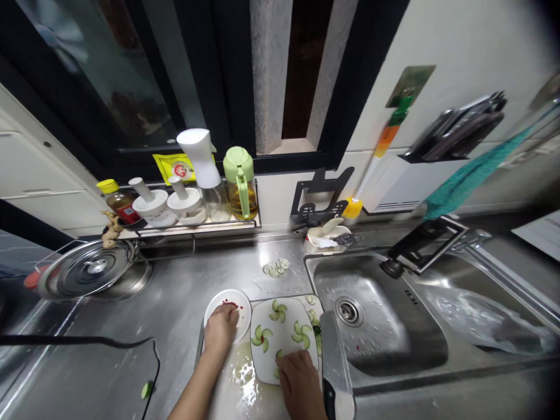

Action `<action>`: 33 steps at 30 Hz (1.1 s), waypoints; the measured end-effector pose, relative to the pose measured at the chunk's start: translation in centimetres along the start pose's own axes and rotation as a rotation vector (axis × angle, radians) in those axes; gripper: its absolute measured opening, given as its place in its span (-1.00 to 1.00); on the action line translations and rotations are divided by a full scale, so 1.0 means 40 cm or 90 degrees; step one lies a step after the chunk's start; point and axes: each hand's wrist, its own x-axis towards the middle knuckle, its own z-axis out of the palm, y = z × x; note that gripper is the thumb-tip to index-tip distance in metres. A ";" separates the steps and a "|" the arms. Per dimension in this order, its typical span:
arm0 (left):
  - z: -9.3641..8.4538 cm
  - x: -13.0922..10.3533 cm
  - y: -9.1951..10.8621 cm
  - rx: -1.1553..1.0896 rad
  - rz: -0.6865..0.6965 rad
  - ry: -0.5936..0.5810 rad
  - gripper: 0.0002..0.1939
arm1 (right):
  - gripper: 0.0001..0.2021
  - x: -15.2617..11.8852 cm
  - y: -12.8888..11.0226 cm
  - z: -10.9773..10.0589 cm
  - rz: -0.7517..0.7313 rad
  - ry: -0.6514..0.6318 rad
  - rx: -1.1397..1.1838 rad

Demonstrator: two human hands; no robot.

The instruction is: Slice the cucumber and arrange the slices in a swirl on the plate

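Green slices lie in pinwheel groups on a white square plate (pixel 284 315); one group (pixel 261 338) has a red bit at its centre. My right hand (pixel 298 373) rests at the plate's near edge, its fingertips at a green slice. What the fingers hold, if anything, is hidden. To the left, my left hand (pixel 222 324) reaches into a round white dish (pixel 244 312) with small red pieces. Its fingers are pressed together, and their tips are too small to make out. A cleaver (pixel 336 350) lies right of the square plate.
The steel sink (pixel 371 297) is on the right. More slices (pixel 276 268) lie on the counter behind the plate. Bottles and jars stand on a rack (pixel 196 226) at the back. A pot lid (pixel 90 271) sits at the left, and a dark cable (pixel 79 339) crosses the left side.
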 end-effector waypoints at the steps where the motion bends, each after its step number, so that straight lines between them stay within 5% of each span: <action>1: 0.002 0.004 0.004 0.009 0.010 0.000 -0.77 | -0.74 -0.001 -0.002 -0.002 -0.001 -0.003 0.004; 9: 0.010 0.025 0.000 0.070 0.038 -0.022 -0.73 | -0.74 -0.003 -0.012 -0.021 0.005 -0.013 0.046; 17: 0.003 -0.021 0.010 -0.130 0.080 0.038 -0.75 | -0.80 -0.009 -0.010 -0.054 0.030 0.005 0.052; 25: 0.082 -0.123 0.171 -0.244 0.216 -0.089 -0.76 | -0.73 -0.033 0.060 -0.058 0.074 0.067 0.039; 33: 0.175 -0.142 0.280 -0.090 0.257 -0.204 -0.82 | -0.71 -0.027 0.108 -0.086 0.124 0.090 0.012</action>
